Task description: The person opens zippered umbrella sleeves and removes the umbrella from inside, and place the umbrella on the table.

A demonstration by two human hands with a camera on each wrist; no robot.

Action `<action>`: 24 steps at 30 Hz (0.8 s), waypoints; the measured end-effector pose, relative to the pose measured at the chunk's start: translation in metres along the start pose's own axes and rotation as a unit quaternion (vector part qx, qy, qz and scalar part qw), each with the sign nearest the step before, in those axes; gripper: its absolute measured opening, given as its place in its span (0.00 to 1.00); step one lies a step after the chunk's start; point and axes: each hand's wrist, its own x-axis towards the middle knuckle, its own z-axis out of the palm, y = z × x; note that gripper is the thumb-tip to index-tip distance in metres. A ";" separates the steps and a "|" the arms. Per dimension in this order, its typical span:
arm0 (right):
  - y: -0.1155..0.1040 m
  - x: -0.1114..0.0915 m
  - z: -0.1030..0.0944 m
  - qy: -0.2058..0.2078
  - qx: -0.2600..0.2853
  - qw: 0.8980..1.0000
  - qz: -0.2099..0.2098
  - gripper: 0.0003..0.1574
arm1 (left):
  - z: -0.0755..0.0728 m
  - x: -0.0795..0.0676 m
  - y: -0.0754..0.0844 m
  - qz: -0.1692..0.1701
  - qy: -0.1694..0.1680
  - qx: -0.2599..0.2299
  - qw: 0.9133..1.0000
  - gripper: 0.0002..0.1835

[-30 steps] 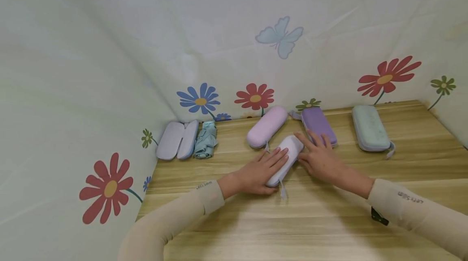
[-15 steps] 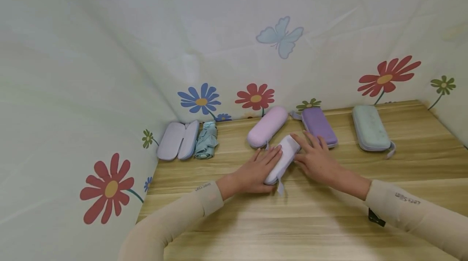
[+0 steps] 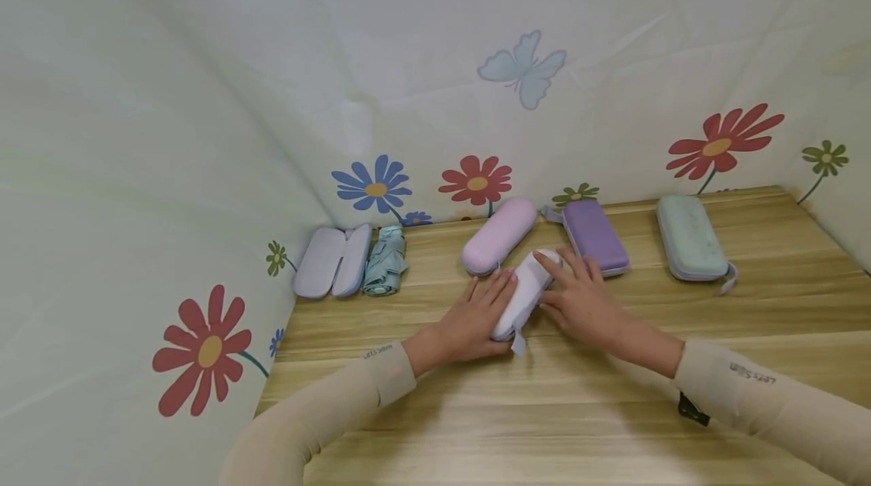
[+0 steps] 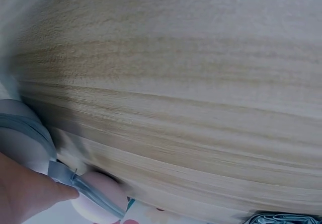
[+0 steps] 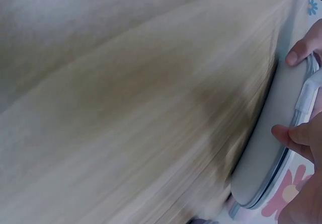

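A white case point(image 3: 525, 294) is held by the left hand point(image 3: 471, 323). It is touched by the right hand point(image 3: 587, 308); whether pinched cannot be told.

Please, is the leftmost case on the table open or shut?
Open: the leftmost case shows its two halves spread side by side.
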 end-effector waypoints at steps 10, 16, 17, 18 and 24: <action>-0.014 -0.002 0.000 0.017 0.021 1.000 -0.003 0.03 | -0.003 -0.004 0.006 -0.051 -0.007 -0.010 0.999 0.59; -0.018 -0.002 0.001 0.028 0.029 0.999 -0.011 0.03 | -0.003 -0.004 0.007 -0.069 0.007 -0.002 0.998 0.59; -0.017 -0.003 0.002 0.029 0.031 0.999 -0.012 0.03 | -0.003 -0.004 0.007 -0.071 0.007 -0.003 0.997 0.59; -0.016 -0.003 0.002 0.028 0.031 0.999 -0.014 0.02 | -0.002 -0.004 0.007 -0.072 0.006 -0.004 0.997 0.60; 0.000 -0.002 0.002 0.032 0.059 0.997 -0.038 0.05 | -0.002 -0.005 0.006 -0.075 -0.003 0.001 0.997 0.59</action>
